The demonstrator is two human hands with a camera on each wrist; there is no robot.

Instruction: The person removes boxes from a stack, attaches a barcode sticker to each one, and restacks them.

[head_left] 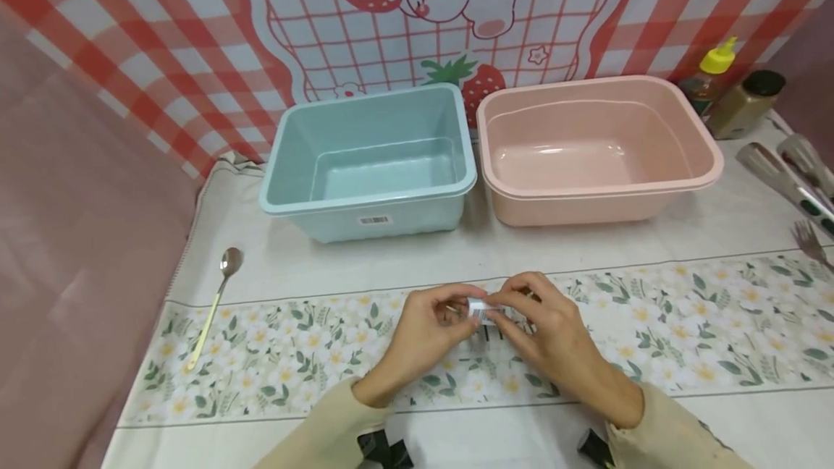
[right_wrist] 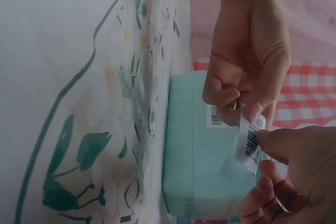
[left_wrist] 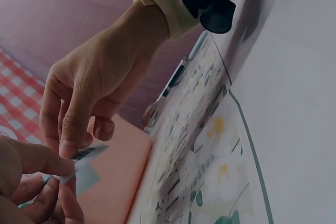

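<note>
The head view shows a person's two hands meeting over the floral band of the tablecloth point(head_left: 280, 360), nearer than the two basins and roughly in line with the gap between them. The left hand point(head_left: 426, 320) pinches the left end of a small barcode label point(right_wrist: 251, 139) between thumb and fingers. The right hand point(head_left: 554, 331) grips the label's right end with thumb and fingertips, so the label spans the short space between the two hands. In the right wrist view, its black bars are clear and a see-through film point(right_wrist: 236, 169) shows at one end; whether the two are joined I cannot tell.

Farther off, a light-blue basin point(head_left: 417, 214) stands on the left, with a barcode sticker point(head_left: 374, 221) on its near wall, and a pink basin point(head_left: 586, 210) stands just beside it on the right. At far left of the hands lies a spoon point(head_left: 211, 317), its silver bowl pointing away and its yellowish handle near. At the far right stand a yellow-nozzled bottle point(head_left: 717, 60) and a black-lidded jar point(head_left: 743, 111); nearer lie metal tongs point(head_left: 782, 176) and a fork point(head_left: 808, 239).
</note>
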